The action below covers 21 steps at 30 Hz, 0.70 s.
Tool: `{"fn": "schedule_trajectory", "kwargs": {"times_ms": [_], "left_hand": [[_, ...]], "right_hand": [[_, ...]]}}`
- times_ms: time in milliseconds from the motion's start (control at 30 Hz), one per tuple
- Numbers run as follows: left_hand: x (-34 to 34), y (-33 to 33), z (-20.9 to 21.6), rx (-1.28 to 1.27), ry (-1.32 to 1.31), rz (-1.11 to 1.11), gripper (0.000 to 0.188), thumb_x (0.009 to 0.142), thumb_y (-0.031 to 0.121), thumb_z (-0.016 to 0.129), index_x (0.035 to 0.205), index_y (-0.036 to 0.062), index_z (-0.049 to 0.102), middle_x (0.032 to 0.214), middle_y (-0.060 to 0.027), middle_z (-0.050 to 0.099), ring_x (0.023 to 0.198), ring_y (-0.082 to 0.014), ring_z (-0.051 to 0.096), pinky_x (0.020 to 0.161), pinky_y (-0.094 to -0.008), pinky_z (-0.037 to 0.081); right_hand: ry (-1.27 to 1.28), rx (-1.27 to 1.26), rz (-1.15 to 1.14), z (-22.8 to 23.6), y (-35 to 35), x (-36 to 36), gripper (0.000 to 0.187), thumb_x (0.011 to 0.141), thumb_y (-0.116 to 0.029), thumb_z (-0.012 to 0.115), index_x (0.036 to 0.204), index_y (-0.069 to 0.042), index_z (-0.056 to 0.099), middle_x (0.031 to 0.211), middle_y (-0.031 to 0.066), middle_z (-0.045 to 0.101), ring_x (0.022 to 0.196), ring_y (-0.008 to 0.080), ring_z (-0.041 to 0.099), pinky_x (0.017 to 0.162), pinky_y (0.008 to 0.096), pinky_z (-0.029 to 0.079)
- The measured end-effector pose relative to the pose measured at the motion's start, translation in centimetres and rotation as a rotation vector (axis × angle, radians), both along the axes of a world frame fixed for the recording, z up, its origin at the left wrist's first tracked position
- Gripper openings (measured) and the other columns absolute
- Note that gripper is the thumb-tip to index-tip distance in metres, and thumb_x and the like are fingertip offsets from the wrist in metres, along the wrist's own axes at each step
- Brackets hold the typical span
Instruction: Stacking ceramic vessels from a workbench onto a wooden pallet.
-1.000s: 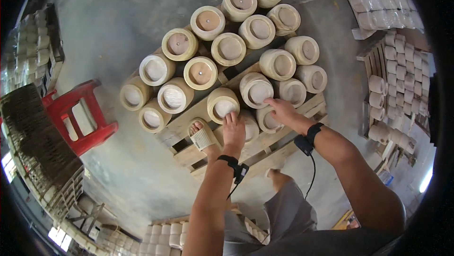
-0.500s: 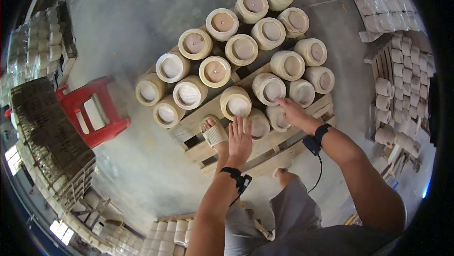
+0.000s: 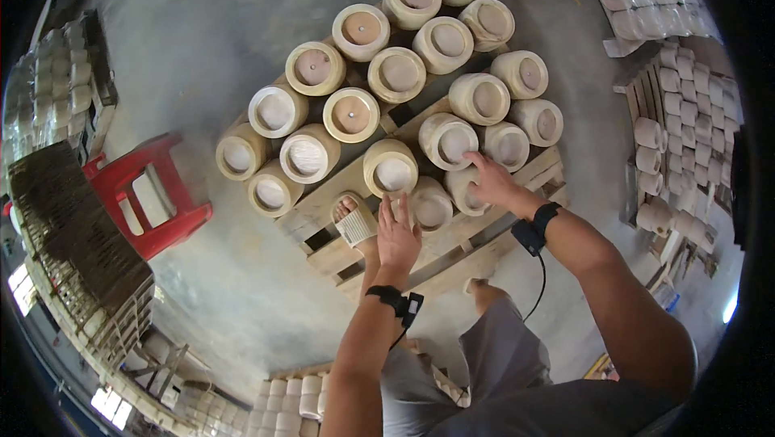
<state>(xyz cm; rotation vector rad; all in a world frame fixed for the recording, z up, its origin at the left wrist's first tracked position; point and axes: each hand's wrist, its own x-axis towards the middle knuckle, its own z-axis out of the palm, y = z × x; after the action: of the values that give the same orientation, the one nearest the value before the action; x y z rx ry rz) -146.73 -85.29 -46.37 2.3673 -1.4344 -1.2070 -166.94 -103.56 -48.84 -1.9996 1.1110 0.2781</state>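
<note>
Twenty cream pots stand close together on one wooden pallet, each with a round recess facing up. At least three recesses, toward the pallet's left and far parts, have a tan to pinkish floor with one small pale dot at its middle; several others have a whitish floor.

The left hand is over the pallet's near edge, fingers straight and slightly parted, fingertips by the near side of one pot (actual contact is hard to make out). The right hand is at a pot near the pallet's near right edge, index finger reaching out, thumb apart; I cannot tell whether it grips. Each wrist wears one black band.

One sandaled foot rests on the pallet's near left part. Left of the pallet is one red stool; well to its right are stacked pale pieces.
</note>
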Motion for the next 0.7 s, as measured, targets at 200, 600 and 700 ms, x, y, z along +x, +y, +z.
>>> {"fn": "schedule_trajectory", "kwargs": {"times_ms": [200, 600, 700], "left_hand": [[1.1, 2.3, 7.4, 0.033, 0.111, -0.182, 0.058, 0.084, 0.021, 0.068, 0.134, 0.0001, 0.047, 0.136, -0.0269, 0.046, 0.125, -0.0422, 0.046, 0.106, -0.0476, 0.039], [-0.4, 15.8, 24.1, -0.224, 0.228, -0.081, 0.044, 0.079, 0.019, 0.074, 0.119, 0.0098, 0.059, 0.117, -0.0146, 0.059, 0.115, -0.0369, 0.054, 0.098, -0.047, 0.046], [-0.3, 15.3, 23.6, -0.32, 0.161, -0.009, 0.042, 0.072, 0.015, 0.073, 0.112, 0.01, 0.062, 0.114, -0.0124, 0.059, 0.109, -0.0361, 0.056, 0.093, -0.0473, 0.047]], "right_hand": [[0.076, -0.001, -0.285, -2.0, 0.1, 0.5, 0.04, 0.088, -0.014, 0.06, 0.125, -0.01, 0.047, 0.102, 0.0222, 0.066, 0.096, 0.0408, 0.063, 0.081, 0.0486, 0.05], [-0.056, -0.153, -0.58, -4.2, -1.0, 4.2, 0.012, 0.085, -0.013, 0.062, 0.095, -0.01, 0.065, 0.091, 0.0141, 0.069, 0.088, 0.0349, 0.066, 0.076, 0.0434, 0.052], [-0.012, -0.189, -0.576, -4.9, -1.2, 4.6, 0.014, 0.084, -0.014, 0.063, 0.097, -0.011, 0.065, 0.087, 0.0134, 0.07, 0.083, 0.0354, 0.066, 0.075, 0.0442, 0.052]]}}
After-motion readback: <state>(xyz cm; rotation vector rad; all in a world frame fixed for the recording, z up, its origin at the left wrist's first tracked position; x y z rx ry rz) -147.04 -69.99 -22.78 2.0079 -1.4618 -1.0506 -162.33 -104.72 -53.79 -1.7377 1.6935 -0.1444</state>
